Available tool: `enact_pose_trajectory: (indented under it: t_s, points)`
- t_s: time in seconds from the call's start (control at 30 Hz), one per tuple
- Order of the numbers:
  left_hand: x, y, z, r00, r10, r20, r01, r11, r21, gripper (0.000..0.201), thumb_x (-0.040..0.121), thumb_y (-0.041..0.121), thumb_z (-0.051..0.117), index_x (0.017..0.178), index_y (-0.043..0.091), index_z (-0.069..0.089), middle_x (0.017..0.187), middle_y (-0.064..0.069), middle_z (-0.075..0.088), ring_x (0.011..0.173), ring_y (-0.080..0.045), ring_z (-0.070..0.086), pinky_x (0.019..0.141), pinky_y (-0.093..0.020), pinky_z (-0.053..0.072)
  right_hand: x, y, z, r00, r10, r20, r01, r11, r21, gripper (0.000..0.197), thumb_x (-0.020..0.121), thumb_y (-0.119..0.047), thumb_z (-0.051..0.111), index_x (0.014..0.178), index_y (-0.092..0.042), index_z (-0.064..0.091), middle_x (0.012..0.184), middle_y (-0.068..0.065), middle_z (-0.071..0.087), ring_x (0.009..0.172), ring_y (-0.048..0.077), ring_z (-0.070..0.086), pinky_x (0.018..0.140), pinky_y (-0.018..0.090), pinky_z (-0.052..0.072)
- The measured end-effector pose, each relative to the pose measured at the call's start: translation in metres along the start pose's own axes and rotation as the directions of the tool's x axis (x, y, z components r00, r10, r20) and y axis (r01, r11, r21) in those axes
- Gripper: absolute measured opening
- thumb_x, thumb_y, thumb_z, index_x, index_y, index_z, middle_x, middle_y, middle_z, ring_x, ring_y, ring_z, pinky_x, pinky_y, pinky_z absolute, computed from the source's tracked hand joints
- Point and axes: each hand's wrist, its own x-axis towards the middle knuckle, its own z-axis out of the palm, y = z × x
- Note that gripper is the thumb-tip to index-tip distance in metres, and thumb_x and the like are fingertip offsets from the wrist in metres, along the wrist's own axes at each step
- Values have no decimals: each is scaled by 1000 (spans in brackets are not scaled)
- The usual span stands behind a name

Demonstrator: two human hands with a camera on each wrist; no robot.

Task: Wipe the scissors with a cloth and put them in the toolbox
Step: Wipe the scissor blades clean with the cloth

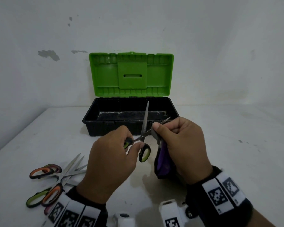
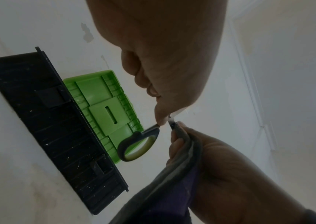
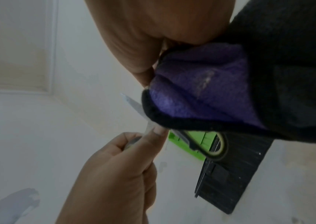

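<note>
Green-handled scissors (image 1: 144,141) gripped by left hand (image 1: 110,163); right hand (image 1: 184,145) pinches cloth (image 1: 162,161) around one blade.

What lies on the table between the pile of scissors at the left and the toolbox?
Nothing: in the head view the table is bare between the pile of scissors and the toolbox, apart from small stains.

I am holding my left hand (image 1: 111,159) up in front of me, above the table, its fingers curled round one handle of the scissors (image 1: 144,136) and the thumb reaching toward the other loop. My right hand (image 1: 182,145) is raised just beside it, thumb and fingers pinching the cloth (image 1: 162,163) over one blade. Both wrists are wearing black bands with white marker tags.
</note>
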Motion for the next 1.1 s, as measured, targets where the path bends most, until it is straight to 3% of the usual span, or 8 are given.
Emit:
enact_pose_trajectory:
  t_s: [0.1, 0.23, 0.37, 0.53, 0.63, 0.8, 0.93, 1.1]
  points:
    - [0, -1, 0, 1000, -10, 7, 10, 1000, -5, 30, 73, 31, 82, 72, 18, 54, 57, 7, 53, 49, -7, 49, 46, -15, 40, 4, 2, -4, 999, 0, -37, 0, 1000, 4, 26, 79, -30, 82, 66, -15, 65, 56, 7, 68, 52, 24, 66, 57, 41, 58]
    - [2, -1, -3, 1000, 0, 4, 0, 1000, -31, 32, 74, 31, 81, 72, 21, 51, 58, 9, 51, 50, -4, 47, 47, -10, 36, -3, -4, 1, 1000, -8, 28, 8, 1000, 10, 25, 79, -28, 83, 68, -13, 67, 59, 7, 70, 55, 26, 68, 57, 39, 57]
    - [2, -2, -3, 1000, -11, 16, 11, 1000, -20, 32, 73, 33, 81, 72, 22, 51, 58, 11, 50, 49, -3, 46, 49, -7, 32, 10, 0, -8, 998, -13, -56, 12, 1000, -19, 27, 78, -32, 82, 67, -13, 66, 57, 7, 69, 53, 24, 66, 58, 36, 57]
    - [1, -2, -6, 1000, 1, 1, -1, 999, -32, 29, 74, 37, 76, 72, 20, 53, 58, 12, 50, 48, -3, 46, 45, -7, 31, 3, -4, -7, 1000, -21, 12, 21, 1000, -15, 25, 78, -29, 82, 67, -15, 66, 54, 3, 68, 49, 14, 63, 52, 26, 52]
    - [1, 1, -6, 1000, 20, 3, -20, 999, -39, 26, 75, 40, 70, 72, 19, 55, 59, 12, 50, 47, -3, 46, 46, -6, 32, 7, -4, -10, 1000, -18, -22, 17, 1000, -13, 26, 78, -30, 83, 66, -13, 66, 53, 2, 67, 47, 11, 60, 51, 22, 50]
    - [2, 0, -6, 1000, 17, -5, -17, 999, -50, 27, 75, 42, 68, 72, 18, 56, 59, 13, 50, 48, -1, 45, 44, -6, 33, 6, -2, -9, 1000, 14, -19, -13, 999, 44, 26, 79, -30, 81, 70, -11, 66, 56, 9, 68, 53, 27, 66, 58, 38, 57]
    - [2, -1, -7, 1000, 26, -2, -26, 999, -41, 27, 74, 38, 73, 71, 17, 56, 59, 13, 50, 48, 3, 44, 42, -5, 35, 10, -5, -14, 1000, 20, -18, -19, 999, 46, 25, 79, -28, 82, 69, -11, 65, 55, 8, 68, 50, 18, 63, 53, 26, 54]
    - [1, -3, -5, 1000, -7, -21, 5, 997, -82, 30, 72, 30, 81, 71, 21, 53, 58, 16, 48, 49, 0, 46, 63, -5, 45, 14, -5, -17, 999, 20, -27, -18, 997, 70, 26, 80, -27, 81, 70, -9, 66, 57, 12, 68, 50, 22, 62, 56, 33, 56]
